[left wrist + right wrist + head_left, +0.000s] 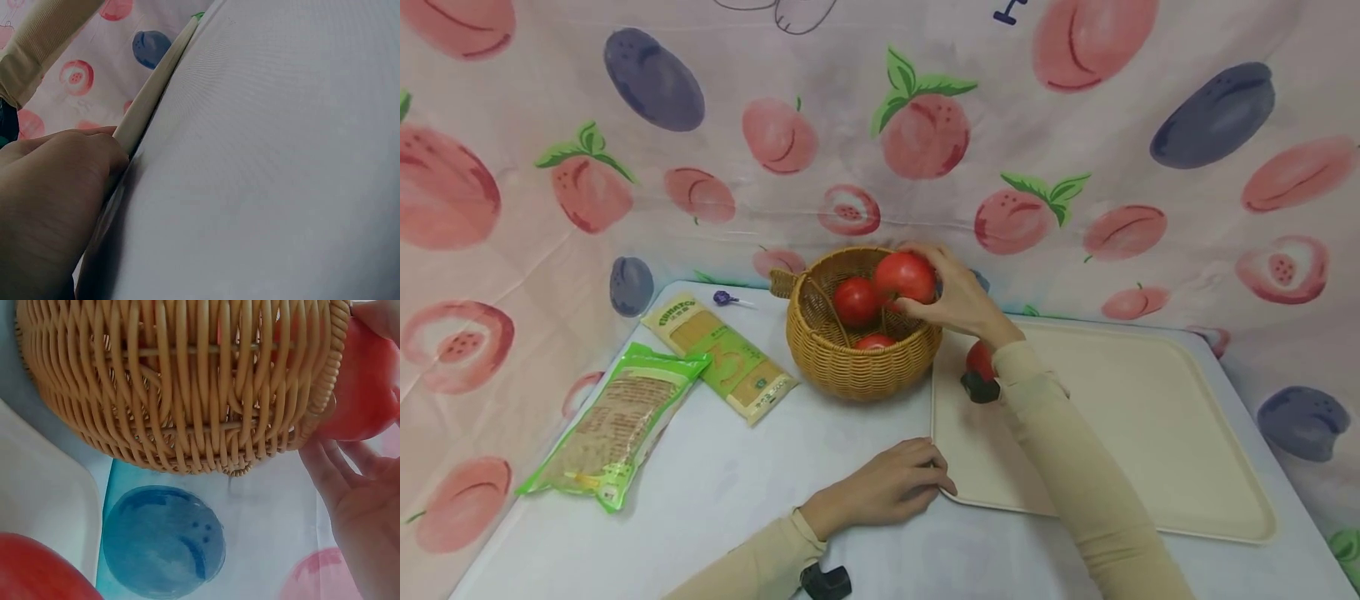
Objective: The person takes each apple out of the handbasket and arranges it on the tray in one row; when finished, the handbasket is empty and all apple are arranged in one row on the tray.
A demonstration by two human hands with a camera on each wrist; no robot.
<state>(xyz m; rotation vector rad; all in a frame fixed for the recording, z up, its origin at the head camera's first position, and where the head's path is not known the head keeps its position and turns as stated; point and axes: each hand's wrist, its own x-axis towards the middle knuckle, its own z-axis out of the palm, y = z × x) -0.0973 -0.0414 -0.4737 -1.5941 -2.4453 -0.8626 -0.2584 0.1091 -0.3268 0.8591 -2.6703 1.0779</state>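
My right hand (958,296) holds a red tomato (904,277) at the right rim of a round wicker basket (865,375), fingers behind and thumb in front. Inside the basket lie another tomato (856,301) and part of one lower down (876,342). From the right wrist view, the held tomato (362,384) shows beside the woven rim. My left hand (891,483) rests at the near left corner of a cream tray (1120,417), loosely bent fingers touching its rim (147,106). A red tomato (979,360) sits on the tray, partly hidden by my right forearm.
Left of the basket lie a yellow-green noodle packet (722,354) and a clear green-edged food bag (617,421). A purple-wrapped lollipop (724,297) lies behind them. A fruit-print cloth (850,108) hangs along the back of the white table (760,492).
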